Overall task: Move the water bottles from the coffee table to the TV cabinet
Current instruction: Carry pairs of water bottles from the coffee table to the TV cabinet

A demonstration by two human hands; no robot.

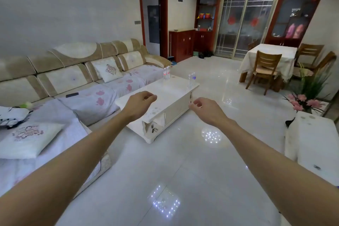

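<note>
A white coffee table point(170, 95) stands in the middle of the room. At its far end stand clear water bottles: a pair with red labels point(166, 73) on the far left corner and a pair with blue labels point(192, 78) on the far right corner. My left hand point(141, 100) and my right hand point(203, 106) are stretched out in front of me over the table's near end, fingers loosely curled, holding nothing. Both hands are well short of the bottles. A white cabinet point(315, 139) stands at the right edge.
A long beige sofa point(73, 82) with cushions runs along the left. A dining table point(271, 57) with wooden chairs stands at the back right. Pink flowers in a pot point(306, 101) sit beside the white cabinet. Glossy tile floor point(183, 170) lies between me and the coffee table.
</note>
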